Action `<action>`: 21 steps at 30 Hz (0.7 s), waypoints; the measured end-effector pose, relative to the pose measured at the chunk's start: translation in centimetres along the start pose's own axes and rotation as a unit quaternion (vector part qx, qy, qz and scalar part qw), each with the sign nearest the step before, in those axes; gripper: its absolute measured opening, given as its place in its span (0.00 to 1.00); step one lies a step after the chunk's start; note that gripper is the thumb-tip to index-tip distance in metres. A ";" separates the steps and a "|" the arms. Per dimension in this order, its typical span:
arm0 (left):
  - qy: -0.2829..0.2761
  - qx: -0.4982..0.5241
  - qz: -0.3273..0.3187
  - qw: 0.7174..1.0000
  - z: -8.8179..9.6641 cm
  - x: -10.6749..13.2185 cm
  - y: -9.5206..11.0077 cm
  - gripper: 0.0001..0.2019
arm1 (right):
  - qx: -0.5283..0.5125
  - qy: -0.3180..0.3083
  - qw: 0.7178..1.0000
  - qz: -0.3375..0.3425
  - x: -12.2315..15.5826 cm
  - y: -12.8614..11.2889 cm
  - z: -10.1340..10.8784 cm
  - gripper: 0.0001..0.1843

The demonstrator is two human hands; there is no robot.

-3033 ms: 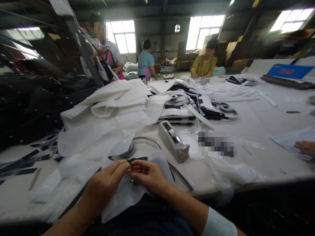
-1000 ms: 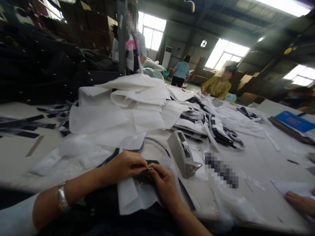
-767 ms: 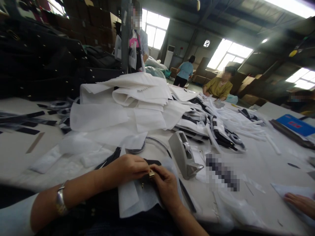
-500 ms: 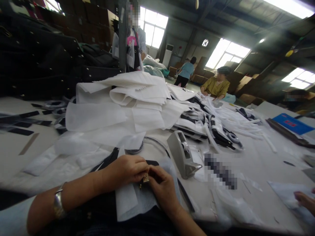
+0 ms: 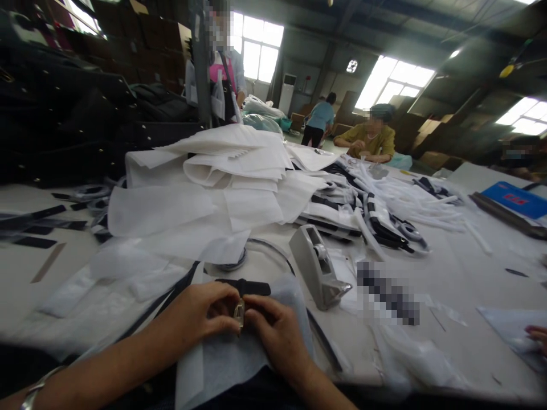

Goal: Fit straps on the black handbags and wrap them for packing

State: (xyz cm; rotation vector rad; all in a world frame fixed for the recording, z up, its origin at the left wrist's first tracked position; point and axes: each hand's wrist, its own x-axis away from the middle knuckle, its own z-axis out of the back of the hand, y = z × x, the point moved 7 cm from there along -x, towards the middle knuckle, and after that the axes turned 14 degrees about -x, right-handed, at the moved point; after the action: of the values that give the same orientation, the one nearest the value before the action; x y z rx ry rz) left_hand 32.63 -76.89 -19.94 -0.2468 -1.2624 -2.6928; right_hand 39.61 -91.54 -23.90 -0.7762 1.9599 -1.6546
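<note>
My left hand (image 5: 209, 310) pinches a small gold metal fitting (image 5: 240, 314) between thumb and forefinger, in front of me. My right hand (image 5: 280, 327) meets it from the other side, thumb and forefinger closed at its right edge. The fitting looks like a clasp or buckle from a bag; its exact kind is hard to make out. Beneath both hands lies a thin white sheet (image 5: 231, 364) over dark material. A black strap piece (image 5: 252, 287) shows just beyond my fingertips.
A grey tape dispenser (image 5: 314, 270) stands right of my hands. Behind rises a pile of white sheets (image 5: 205, 196), with wrapped black-and-white straps (image 5: 337, 219) alongside. Dark bags (image 5: 64, 114) are stacked at left. Another person's hand (image 5: 539, 336) is at the right edge; several people work farther off.
My left hand has opened from over the fitting into a pinch at its side, and the forearm has shifted left and lower. The fitting shows more upright now. The seated person behind has raised their hands.
</note>
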 end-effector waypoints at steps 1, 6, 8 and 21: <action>-0.008 0.010 0.009 1.000 -0.4 0.1 -0.2 0.12 | -0.038 -0.006 0.999 -0.019 0.0 0.3 -0.3 0.12; 0.004 0.003 0.023 1.000 -1.4 0.2 -0.7 0.18 | -0.151 -0.018 0.985 -0.077 0.0 1.5 -1.4 0.12; 0.015 -0.007 0.027 0.999 -1.2 0.2 -0.6 0.18 | -0.108 -0.002 0.992 -0.062 0.0 1.3 -1.1 0.10; 0.009 0.165 0.046 0.985 -1.0 -0.1 -1.9 0.22 | 0.329 -0.084 0.889 0.306 1.2 -4.5 -3.3 0.13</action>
State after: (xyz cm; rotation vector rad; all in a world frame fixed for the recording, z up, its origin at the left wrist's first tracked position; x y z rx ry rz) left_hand 32.24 -76.49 -22.00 -0.2303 -1.6191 -2.3562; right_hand 37.09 -90.52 -18.90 -0.0190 1.1938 -1.6048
